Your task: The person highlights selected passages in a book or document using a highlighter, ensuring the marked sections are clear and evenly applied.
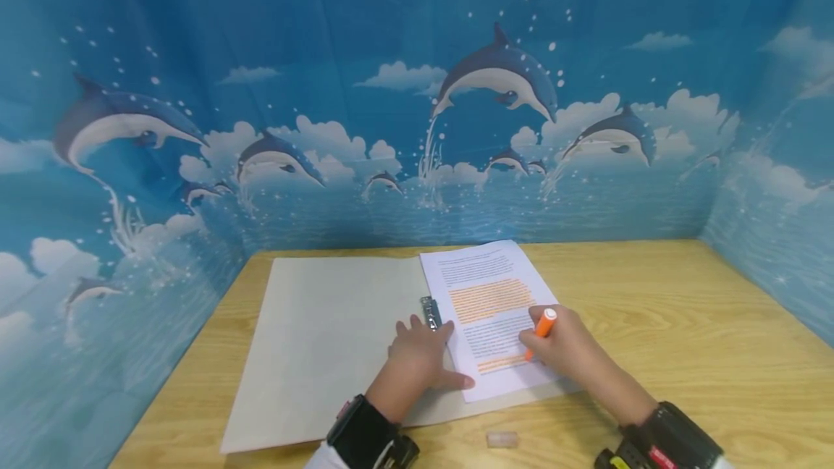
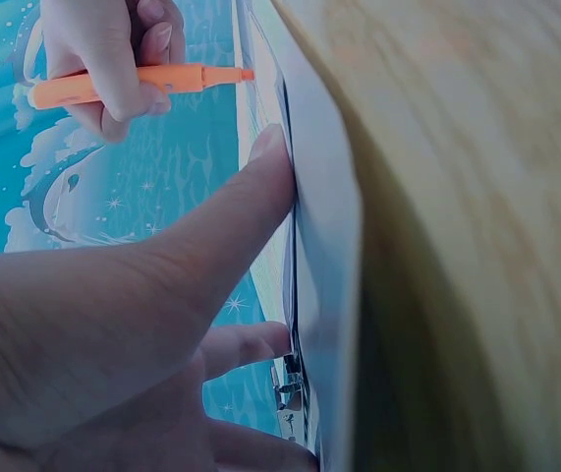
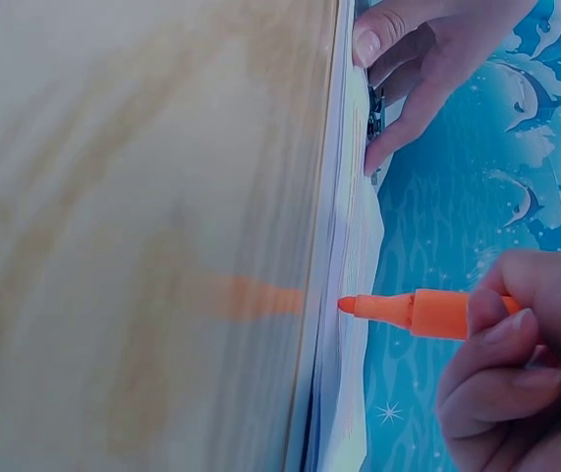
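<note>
My right hand point(image 1: 567, 342) pinches an orange highlighter point(image 1: 546, 323), its tip low over the printed sheet point(image 1: 502, 382) near the lower lines. In the right wrist view the highlighter point(image 3: 437, 313) points at the paper with its tip uncapped. Orange marking covers a paragraph in the middle of the page and a shorter band close to the tip. My left hand point(image 1: 417, 357) lies spread, thumb and fingertips on the sheet's left edge, the other fingers over the open folder point(image 1: 332, 339). Beside those fingers is a metal clip point(image 1: 430, 312) at the folder's fold.
A small pale cap point(image 1: 502, 440) lies on the wooden table point(image 1: 684, 310) in front of the folder. Behind the table hangs a blue curtain point(image 1: 391, 20) printed with dolphins, and it continues along both sides.
</note>
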